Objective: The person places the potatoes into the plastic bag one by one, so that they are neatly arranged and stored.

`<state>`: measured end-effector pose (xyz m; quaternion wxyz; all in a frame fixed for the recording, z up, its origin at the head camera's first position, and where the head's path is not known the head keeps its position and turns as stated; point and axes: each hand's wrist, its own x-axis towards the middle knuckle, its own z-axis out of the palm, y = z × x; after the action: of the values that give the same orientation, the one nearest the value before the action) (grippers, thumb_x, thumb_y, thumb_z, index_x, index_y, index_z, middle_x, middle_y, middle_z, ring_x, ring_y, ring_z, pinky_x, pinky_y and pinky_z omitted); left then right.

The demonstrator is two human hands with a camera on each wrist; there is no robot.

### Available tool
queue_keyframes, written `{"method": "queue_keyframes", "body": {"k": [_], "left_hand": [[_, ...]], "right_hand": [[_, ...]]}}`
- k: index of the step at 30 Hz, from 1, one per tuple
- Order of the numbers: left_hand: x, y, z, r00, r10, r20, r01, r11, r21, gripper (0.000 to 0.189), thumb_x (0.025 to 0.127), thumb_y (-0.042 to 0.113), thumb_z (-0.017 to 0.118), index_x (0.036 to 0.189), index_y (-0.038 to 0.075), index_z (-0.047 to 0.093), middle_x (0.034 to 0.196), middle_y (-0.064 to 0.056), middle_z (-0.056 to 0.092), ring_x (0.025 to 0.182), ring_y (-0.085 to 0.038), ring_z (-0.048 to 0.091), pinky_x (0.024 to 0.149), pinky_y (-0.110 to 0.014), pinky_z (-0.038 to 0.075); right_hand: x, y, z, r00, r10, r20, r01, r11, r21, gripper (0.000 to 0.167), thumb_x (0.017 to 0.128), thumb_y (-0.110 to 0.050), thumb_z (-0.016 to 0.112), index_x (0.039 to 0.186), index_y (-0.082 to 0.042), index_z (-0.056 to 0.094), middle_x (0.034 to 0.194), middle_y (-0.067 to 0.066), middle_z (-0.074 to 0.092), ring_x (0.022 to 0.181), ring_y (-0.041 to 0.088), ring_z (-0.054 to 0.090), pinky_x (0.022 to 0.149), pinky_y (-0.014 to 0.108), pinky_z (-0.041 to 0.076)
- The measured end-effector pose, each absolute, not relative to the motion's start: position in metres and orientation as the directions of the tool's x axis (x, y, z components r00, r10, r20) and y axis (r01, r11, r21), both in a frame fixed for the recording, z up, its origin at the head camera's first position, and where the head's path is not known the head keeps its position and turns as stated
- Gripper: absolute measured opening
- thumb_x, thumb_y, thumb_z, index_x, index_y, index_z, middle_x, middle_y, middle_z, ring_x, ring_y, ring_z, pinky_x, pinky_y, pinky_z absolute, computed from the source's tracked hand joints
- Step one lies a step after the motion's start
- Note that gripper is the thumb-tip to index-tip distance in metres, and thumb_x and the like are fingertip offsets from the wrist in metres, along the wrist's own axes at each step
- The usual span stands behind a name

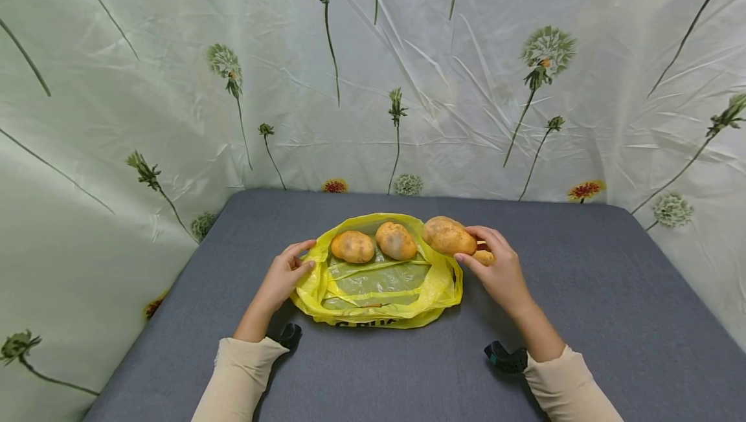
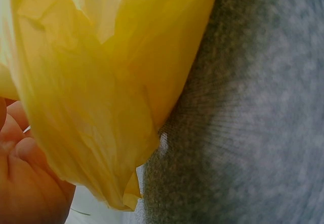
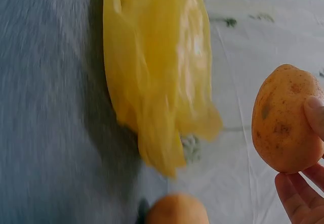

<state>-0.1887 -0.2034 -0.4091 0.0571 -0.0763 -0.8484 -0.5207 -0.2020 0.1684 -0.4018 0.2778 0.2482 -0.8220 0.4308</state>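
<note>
Evenly bright head view, sheen on pale backdrop [image 1: 454, 105], dimmer wrist views, right-wrist view's lower potato [image 3: 177, 211] blurred

Left hand [image 1: 281, 276] pinching, right hand [image 1: 502, 271] gripping

Beige sleeves [image 1: 240, 373]; black curved wrist pieces [image 1: 508, 360], right one green-marked.

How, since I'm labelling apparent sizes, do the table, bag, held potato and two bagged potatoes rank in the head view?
Largest to smallest:
1. Table
2. Bag
3. Held potato, though nearness to the camera may enlarge it
4. Left bagged potato and right bagged potato: too alike to rank
</note>
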Motion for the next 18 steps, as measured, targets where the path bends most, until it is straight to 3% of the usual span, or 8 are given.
{"method": "queue_keyframes", "body": {"k": [7, 14, 18], "left_hand": [[-0.188, -0.204, -0.409, -0.981, 0.079, 0.177, 0.193, 0.444, 0.875, 0.039, 0.085, -0.005, 0.056, 0.123, -0.009, 0.049, 0.119, -0.024, 0.048, 0.070, -0.020, 0.042, 0.055, -0.020, 0.036], [-0.188, -0.204, -0.409, -0.982, 0.078, 0.174, 0.190, 0.441, 0.877, 0.039, 0.085, -0.005, 0.056, 0.123, -0.009, 0.049, 0.120, -0.024, 0.047, 0.071, -0.020, 0.042, 0.056, -0.020, 0.037], [-0.188, -0.204, -0.408, -0.982, 0.076, 0.173, 0.188, 0.439, 0.878, 0.039, 0.085, -0.005, 0.056, 0.123, -0.009, 0.049, 0.120, -0.023, 0.047, 0.071, -0.020, 0.043, 0.056, -0.020, 0.037]], "right_hand": [[-0.206, 0.138, -0.409, -0.729, -0.247, 0.639, -0.670, 0.448, -0.592, 0.045, 0.071, -0.006, 0.074, 0.113, -0.005, 0.058, 0.109, 0.007, 0.055, 0.093, 0.017, 0.051, 0.072, 0.033, 0.046], [-0.208, 0.107, -0.414, -0.690, -0.321, 0.649, -0.720, 0.395, -0.571, 0.047, 0.070, -0.009, 0.075, 0.113, -0.005, 0.057, 0.110, 0.006, 0.055, 0.093, 0.016, 0.052, 0.071, 0.036, 0.047], [-0.208, 0.090, -0.418, -0.693, -0.358, 0.626, -0.721, 0.368, -0.587, 0.048, 0.070, -0.010, 0.075, 0.114, -0.004, 0.057, 0.110, 0.007, 0.055, 0.094, 0.017, 0.053, 0.073, 0.032, 0.047]]}}
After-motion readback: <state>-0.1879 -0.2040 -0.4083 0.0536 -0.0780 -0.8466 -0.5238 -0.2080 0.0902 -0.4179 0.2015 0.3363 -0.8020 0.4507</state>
